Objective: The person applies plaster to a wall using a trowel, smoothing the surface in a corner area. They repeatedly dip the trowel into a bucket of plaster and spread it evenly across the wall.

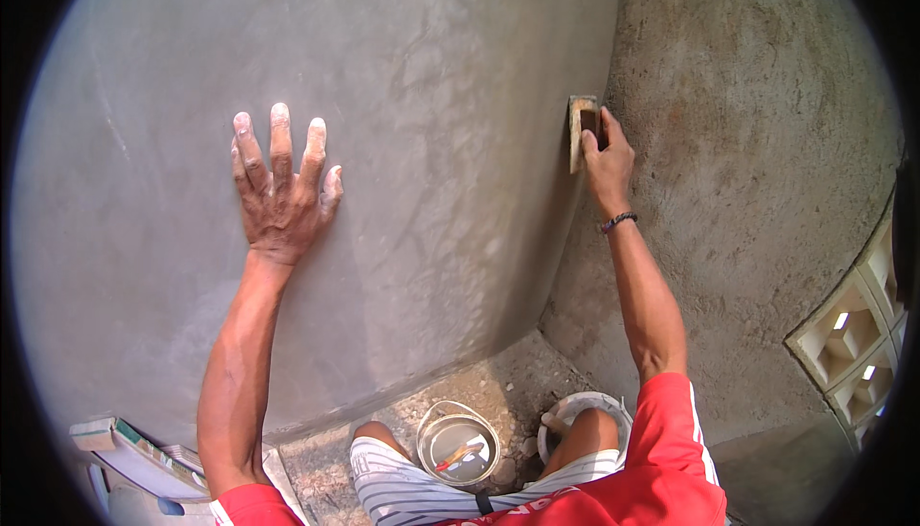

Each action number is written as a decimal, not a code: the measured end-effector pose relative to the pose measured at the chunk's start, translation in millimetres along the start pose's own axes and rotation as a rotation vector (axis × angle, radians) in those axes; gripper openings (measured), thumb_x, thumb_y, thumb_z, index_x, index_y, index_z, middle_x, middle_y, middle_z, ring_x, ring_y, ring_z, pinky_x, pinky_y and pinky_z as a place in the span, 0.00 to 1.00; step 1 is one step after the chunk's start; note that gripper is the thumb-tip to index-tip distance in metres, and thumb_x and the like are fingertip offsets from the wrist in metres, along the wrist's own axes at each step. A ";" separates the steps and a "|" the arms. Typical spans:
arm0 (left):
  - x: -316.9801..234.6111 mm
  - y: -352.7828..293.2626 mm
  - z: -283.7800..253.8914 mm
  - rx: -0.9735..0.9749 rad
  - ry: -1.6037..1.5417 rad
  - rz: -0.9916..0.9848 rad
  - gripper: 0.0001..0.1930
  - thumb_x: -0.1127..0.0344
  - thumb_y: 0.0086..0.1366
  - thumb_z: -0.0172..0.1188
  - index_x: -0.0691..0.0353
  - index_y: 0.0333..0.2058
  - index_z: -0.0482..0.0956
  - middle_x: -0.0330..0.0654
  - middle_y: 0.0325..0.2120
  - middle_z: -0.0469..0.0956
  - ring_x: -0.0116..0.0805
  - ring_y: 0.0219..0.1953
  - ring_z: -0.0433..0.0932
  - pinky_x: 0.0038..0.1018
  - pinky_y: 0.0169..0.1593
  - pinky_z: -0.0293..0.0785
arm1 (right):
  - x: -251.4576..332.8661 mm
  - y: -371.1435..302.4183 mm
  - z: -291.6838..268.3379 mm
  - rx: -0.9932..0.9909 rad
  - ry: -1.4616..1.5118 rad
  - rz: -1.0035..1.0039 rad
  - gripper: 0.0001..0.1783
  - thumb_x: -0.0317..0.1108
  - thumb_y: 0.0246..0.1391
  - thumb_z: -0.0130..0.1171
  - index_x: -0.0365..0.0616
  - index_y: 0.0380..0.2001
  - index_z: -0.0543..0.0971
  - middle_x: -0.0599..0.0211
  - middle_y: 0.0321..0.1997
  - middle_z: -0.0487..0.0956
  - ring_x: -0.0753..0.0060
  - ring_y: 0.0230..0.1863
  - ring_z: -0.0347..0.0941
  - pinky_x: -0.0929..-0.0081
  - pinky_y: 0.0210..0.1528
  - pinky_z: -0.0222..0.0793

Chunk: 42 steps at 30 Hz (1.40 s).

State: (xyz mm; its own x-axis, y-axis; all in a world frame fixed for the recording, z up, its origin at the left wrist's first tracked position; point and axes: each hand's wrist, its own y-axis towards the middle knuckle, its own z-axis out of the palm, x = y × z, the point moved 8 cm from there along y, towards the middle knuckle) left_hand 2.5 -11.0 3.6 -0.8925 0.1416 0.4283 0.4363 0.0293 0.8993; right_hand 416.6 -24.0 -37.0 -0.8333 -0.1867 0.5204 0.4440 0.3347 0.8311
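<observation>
My left hand (280, 195) lies flat on the smooth grey plastered wall (412, 143), fingers spread and tips whitened with dust or plaster. It holds nothing. Farther right, my right hand (610, 167) is closed around the handle of a plastering float (576, 138). The float stands upright with its face on the smooth wall, close to the inner corner where a rougher brown-grey wall (747, 143) begins. My right fingers hide part of the handle.
Below, between my knees, a pail (425, 442) holds a red-handled brush (460, 457). A second bucket (580, 400) stands by my right leg on the rubble-strewn floor (331, 459). Ventilation blocks (843, 334) are at far right; boxes (144, 454) lie lower left.
</observation>
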 end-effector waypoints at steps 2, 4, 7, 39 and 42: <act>-2.3 0.6 0.9 -0.011 -0.009 -0.001 0.28 0.53 0.56 0.60 0.48 0.57 0.68 0.49 0.63 0.58 0.61 0.67 0.49 0.50 0.63 0.57 | -32.1 -56.1 15.2 0.005 -0.042 0.024 0.26 0.32 0.54 0.57 0.38 0.56 0.69 0.48 0.55 0.73 0.48 0.56 0.70 0.59 0.59 0.65; -1.6 0.4 0.2 -0.020 -0.017 -0.001 0.28 0.54 0.56 0.60 0.48 0.56 0.68 0.49 0.63 0.58 0.61 0.67 0.49 0.50 0.63 0.56 | -56.7 -118.5 23.0 0.073 -0.091 0.083 0.26 0.32 0.53 0.58 0.39 0.56 0.70 0.48 0.54 0.75 0.51 0.55 0.72 0.62 0.58 0.67; -3.6 0.9 -0.6 0.002 -0.010 -0.005 0.28 0.54 0.56 0.59 0.48 0.56 0.68 0.49 0.63 0.57 0.62 0.67 0.49 0.50 0.64 0.55 | -101.7 -192.0 21.2 0.285 -0.173 0.219 0.25 0.30 0.53 0.56 0.37 0.56 0.71 0.53 0.48 0.79 0.55 0.51 0.75 0.65 0.53 0.71; 77.2 149.4 7.6 -0.093 0.311 -0.291 0.25 0.44 0.66 0.47 0.39 0.61 0.62 0.40 0.60 0.57 0.59 0.63 0.54 0.51 0.63 0.56 | -179.4 -182.7 7.8 0.025 0.094 0.404 0.26 0.30 0.51 0.60 0.35 0.54 0.72 0.54 0.47 0.79 0.67 0.46 0.77 0.72 0.43 0.75; 85.2 149.0 1.0 -0.110 0.358 -0.276 0.25 0.44 0.66 0.47 0.39 0.61 0.62 0.40 0.60 0.57 0.59 0.62 0.55 0.51 0.63 0.56 | -138.9 -144.0 -3.2 -0.045 0.214 0.433 0.25 0.31 0.50 0.61 0.34 0.52 0.74 0.51 0.49 0.79 0.62 0.50 0.76 0.67 0.54 0.69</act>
State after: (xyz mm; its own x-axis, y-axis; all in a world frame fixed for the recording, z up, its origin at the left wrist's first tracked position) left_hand -8.4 6.4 174.0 -0.9655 -0.2074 0.1574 0.1790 -0.0899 0.9797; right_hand 469.5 -49.2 -228.3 -0.4844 -0.2265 0.8450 0.7528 0.3842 0.5345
